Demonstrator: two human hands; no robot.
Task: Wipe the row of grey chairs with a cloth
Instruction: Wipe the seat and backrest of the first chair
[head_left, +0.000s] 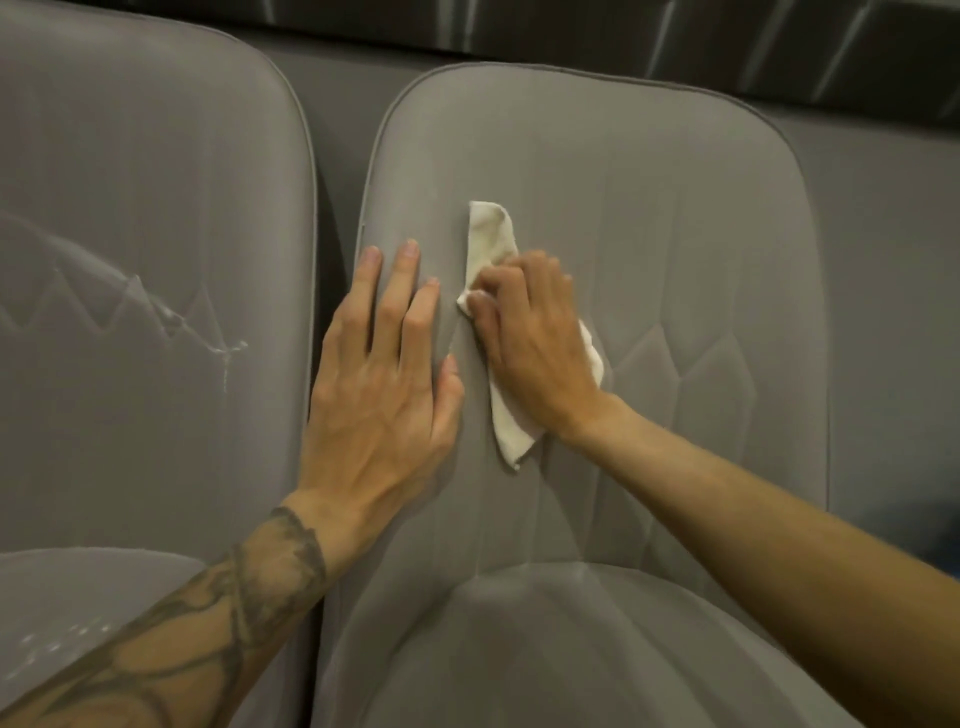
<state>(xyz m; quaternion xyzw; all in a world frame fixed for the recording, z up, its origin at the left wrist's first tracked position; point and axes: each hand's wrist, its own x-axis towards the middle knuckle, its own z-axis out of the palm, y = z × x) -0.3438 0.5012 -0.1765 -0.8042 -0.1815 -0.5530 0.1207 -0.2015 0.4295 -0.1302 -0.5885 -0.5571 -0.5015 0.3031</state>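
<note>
Two grey upholstered chairs stand side by side. On the backrest of the right chair (675, 218), my right hand (530, 332) grips a folded off-white cloth (491, 244) and presses it against the fabric; the cloth sticks out above and below the hand. My left hand (379, 379) lies flat, fingers straight, on the left side of the same backrest, just left of the cloth. The left chair (145, 208) shows whitish streaks and zigzag stitching on its backrest.
A narrow dark gap (332, 197) separates the two backrests. Behind the chairs runs a grey panel with a dark glossy strip (623, 31) above it. Both seat cushions (571, 649) fill the bottom of the view.
</note>
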